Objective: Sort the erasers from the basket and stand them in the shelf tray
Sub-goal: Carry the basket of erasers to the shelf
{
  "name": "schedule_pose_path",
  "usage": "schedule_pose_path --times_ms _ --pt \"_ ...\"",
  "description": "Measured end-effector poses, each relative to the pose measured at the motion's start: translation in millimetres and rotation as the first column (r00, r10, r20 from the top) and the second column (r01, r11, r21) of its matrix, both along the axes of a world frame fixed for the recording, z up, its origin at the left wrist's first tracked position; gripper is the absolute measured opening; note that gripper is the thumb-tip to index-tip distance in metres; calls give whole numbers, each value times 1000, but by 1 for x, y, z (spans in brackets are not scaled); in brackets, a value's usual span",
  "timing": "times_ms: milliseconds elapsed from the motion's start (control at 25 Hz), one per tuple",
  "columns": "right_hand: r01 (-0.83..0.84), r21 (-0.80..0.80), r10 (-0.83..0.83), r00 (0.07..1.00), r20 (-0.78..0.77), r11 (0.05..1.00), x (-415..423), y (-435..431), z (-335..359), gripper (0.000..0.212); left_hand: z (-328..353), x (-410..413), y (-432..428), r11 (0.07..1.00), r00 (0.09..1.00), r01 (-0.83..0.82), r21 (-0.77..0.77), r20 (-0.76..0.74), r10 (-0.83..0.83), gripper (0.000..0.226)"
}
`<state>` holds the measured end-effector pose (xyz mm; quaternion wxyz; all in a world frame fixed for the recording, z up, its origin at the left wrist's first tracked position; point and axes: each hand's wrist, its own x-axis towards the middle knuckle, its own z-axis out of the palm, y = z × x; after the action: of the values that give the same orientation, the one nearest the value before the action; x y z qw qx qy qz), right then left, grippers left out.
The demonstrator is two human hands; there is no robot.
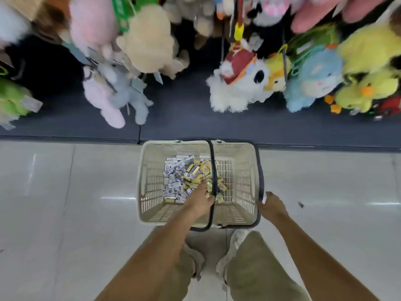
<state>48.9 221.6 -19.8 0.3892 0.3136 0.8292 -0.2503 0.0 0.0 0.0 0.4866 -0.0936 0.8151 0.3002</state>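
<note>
I judge it early: erasers (pixel 186 179) heaped in basket (pixel 149 177), tray unseen; left grip (pixel 200 200) digs among them, hold unclear; right grip (pixel 272 204) clasps the rim.

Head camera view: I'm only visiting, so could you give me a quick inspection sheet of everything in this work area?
Surface: pale glossy tiled floor; the basket stands on it.
Job's things: cream basket with dark handles; purple-white and yellow erasers heaped mostly in its left half; shelf tray, nothing seen.
Clutter: one small dark scrap on the floor, right of the basket.
Grippers: left hand reaches into the erasers, grip hidden; right hand at the basket's right rim, grip unclear.
Cables: nothing seen.
Surroundings: plush toys hang above a dark shelf base; the person's legs below.
</note>
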Motion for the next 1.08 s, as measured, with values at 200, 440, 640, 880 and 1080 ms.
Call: schedule_pose_path --times_ms 200,440,640,880,1080 --pt "270 -110 -272 962 -1 957 -21 -1 -39 48 -23 -14 4 970 974 -226 90 9 227 32" --pt "363 -24 -363 932 -8 931 -30 1 -53 30 -5 -14 -49 986 820 -147 -80 -567 76 22" --pt "401 21 -400 916 -31 916 -37 -4 -59 27 -8 -12 -124 927 690 -371 -46 -682 242 24" --pt "416 66 -405 904 -135 907 -43 -5 -78 29 -63 -32 -184 809 790 -539 -236 -476 387 32" --pt "631 -102 -639 760 -116 769 -42 7 -95 16 -105 -56 -204 732 760 -650 -204 -206 617 14"
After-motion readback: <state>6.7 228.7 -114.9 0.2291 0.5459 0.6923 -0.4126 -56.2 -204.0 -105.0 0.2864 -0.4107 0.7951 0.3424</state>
